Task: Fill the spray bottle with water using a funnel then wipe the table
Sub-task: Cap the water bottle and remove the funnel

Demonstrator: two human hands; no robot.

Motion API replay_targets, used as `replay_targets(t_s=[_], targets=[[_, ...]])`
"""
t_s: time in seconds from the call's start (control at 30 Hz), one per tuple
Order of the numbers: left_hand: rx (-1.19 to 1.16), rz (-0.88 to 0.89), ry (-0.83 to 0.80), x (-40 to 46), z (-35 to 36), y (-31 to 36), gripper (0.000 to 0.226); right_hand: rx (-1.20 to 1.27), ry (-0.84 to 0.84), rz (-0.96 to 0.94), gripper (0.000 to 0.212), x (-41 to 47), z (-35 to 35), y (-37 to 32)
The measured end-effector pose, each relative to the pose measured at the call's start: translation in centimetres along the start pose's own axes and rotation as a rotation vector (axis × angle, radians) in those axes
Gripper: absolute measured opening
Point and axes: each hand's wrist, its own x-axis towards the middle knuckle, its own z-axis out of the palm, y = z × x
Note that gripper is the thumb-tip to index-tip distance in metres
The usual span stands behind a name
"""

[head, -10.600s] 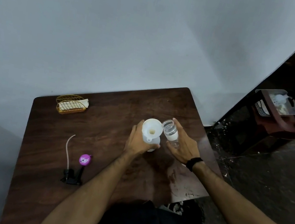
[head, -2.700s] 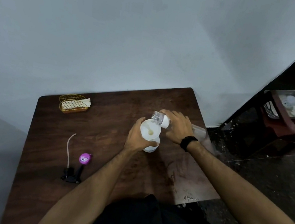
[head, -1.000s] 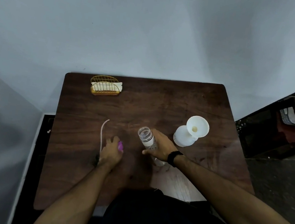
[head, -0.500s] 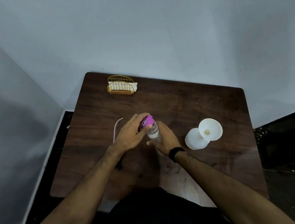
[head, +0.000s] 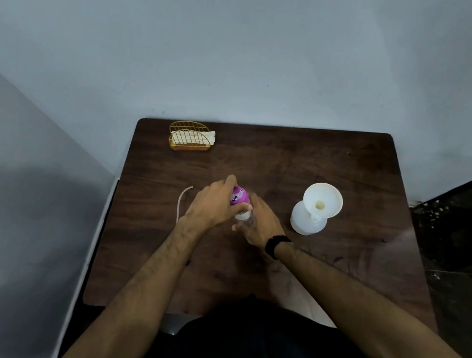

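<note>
Head view, looking down on a dark wooden tabletop point(head: 309, 160) set against a pale wall point(head: 251, 40). At the far left corner stands a gold wire holder point(head: 191, 137) with white paper in it, well apart from everything else. Nearer the left edge, a thin white tube point(head: 181, 201) curves across the wood and passes out of sight behind the left hand point(head: 211, 206); what it joins to cannot be told.

At the centre, the left hand has its fingers curled round a purple cap point(head: 239, 196), which sits on the mouth of a small clear bottle point(head: 245, 218). A white collar shows just below the cap. Whether the cap is seated tight cannot be told. The right hand point(head: 258, 223), with a black band point(head: 275, 244) on its wrist, wraps its fingers round the body of the bottle from the right side, so that most of the bottle is hidden. Both hands touch each other around the bottle, which is held just above or on the tabletop; which cannot be told.

To the right, apart from the hands, the white spray bottle point(head: 307, 222) stands upright on the tabletop with a white funnel point(head: 322, 200) seated in its neck; the funnel tilts slightly to the right. The water level inside cannot be seen. At the far right lies a dark floor point(head: 466, 248).
</note>
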Motion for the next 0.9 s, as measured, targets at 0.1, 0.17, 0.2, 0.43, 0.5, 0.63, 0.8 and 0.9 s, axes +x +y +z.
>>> replay_targets(t_s=[0.1,0.17,0.2,0.43,0.5,0.63,0.8,0.9], targets=[[0.023,0.069,-0.071,-0.1,-0.6,0.9,0.050,-0.011,-0.011,0.000,0.072,-0.3,-0.2,0.4],[0.034,0.123,-0.125,0.1,-1.0,1.0,0.051,-0.019,-0.030,-0.029,0.076,-0.5,-0.4,0.6],[0.028,0.147,-0.147,0.2,-1.1,1.0,0.051,-0.016,-0.047,-0.050,0.079,-0.6,-0.5,0.7],[0.098,-0.113,0.029,-0.6,-1.0,4.2,0.086,-0.020,-0.081,-0.150,0.076,-1.5,-1.8,1.3],[0.278,-0.284,0.091,-0.6,-1.0,5.3,0.082,-0.009,-0.092,-0.158,0.080,-1.6,-2.3,1.5],[0.307,-0.323,-0.026,-0.6,-0.6,5.8,0.053,0.012,-0.118,-0.150,0.076,-1.6,-2.7,1.5],[-0.033,0.000,-0.157,-0.3,-0.8,5.6,0.057,0.034,-0.129,-0.137,0.084,-1.3,-2.9,1.4],[0.054,-0.140,0.057,-0.4,-0.5,5.6,0.072,0.030,-0.122,-0.157,0.075,-1.1,-2.8,1.7]])
